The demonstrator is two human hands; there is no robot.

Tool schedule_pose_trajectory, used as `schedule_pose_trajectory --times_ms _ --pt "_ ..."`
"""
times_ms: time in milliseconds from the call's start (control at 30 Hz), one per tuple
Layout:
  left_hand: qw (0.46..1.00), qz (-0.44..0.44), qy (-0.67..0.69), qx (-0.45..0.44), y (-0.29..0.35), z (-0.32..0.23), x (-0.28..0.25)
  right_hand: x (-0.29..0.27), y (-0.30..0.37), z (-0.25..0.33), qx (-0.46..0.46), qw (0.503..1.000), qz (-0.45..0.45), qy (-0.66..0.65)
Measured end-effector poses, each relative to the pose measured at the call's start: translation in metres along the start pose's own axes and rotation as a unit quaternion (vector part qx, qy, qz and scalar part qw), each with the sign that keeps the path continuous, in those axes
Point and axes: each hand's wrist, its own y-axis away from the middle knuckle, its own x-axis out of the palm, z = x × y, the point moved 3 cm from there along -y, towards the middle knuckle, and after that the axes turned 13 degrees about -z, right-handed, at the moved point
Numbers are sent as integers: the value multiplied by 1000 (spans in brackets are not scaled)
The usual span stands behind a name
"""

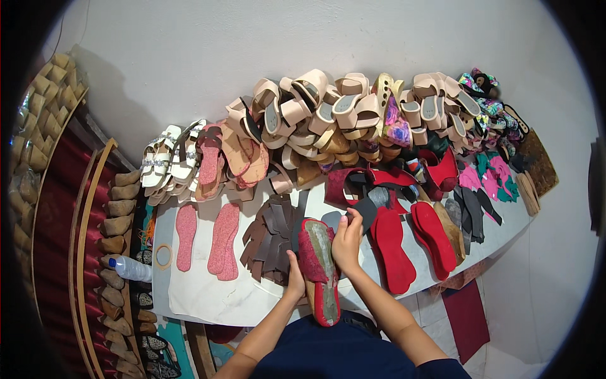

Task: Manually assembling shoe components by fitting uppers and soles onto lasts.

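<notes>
The red sandal sole (319, 268) is standing tilted between both hands, its greyish underside facing up and its heel end hanging past the near edge of the white table (202, 297) above the person's lap. The left hand (295, 278) is curling around the sole's left rim, fingers closed on it, while the right hand (347, 243) is pressing on the toe end with fingers bent, pinching a dark strap (366, 211) there. Just left of the left hand a heap of brown cut straps (271, 237) is lying; further left two pink insoles (205, 239) are lying side by side. To the right two red soles (410, 243) are resting near the table's edge. Bare tabletop is showing only at the near left corner, below the pink insoles; piled sandals (328, 120) are filling the far side along the wall
</notes>
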Motion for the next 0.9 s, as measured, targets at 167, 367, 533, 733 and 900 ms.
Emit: schedule_pose_trajectory --times_ms 167,367,533,733,900 --pt "998 8 54 -33 -15 8 -5 22 -12 -18 246 958 78 -123" --pt "997 -23 76 -20 -13 5 3 -6 -24 25 -33 999 -6 8" --pt "994 -40 94 -35 -9 0 17 -20 10 45 -265 964 -3 -33" --pt "998 -52 46 -7 -18 1 9 -7 10 33 -192 981 25 -27" --pt "997 -25 65 -40 -13 2 12 5 -26 23 4 992 70 -101"
